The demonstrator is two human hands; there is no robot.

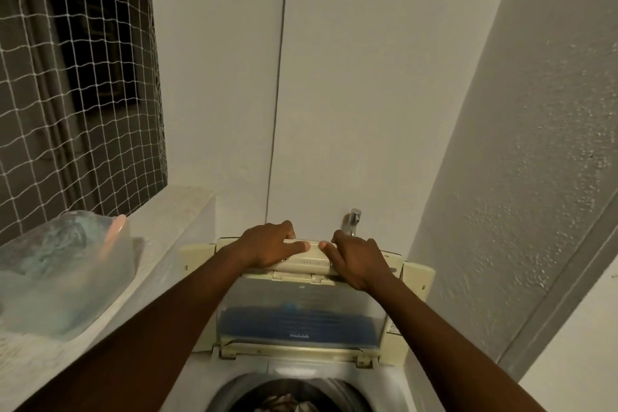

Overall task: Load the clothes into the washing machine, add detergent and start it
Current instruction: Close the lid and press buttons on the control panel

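A top-loading washing machine (394, 378) stands below me with its folding lid (301, 314) raised upright against the wall. My left hand (267, 244) and my right hand (354, 257) both grip the lid's cream top edge, thumbs almost meeting in the middle. The lid's clear panel shows a blue strip low down. In the open drum (294, 401) at the bottom edge lie some clothes, only partly in view.
A translucent plastic container (57, 278) with bluish contents and a pink cap rests on the white ledge (174, 221) at the left. A netted window is above it. A metal tap (351, 221) sticks out of the wall behind the lid. A textured wall closes the right side.
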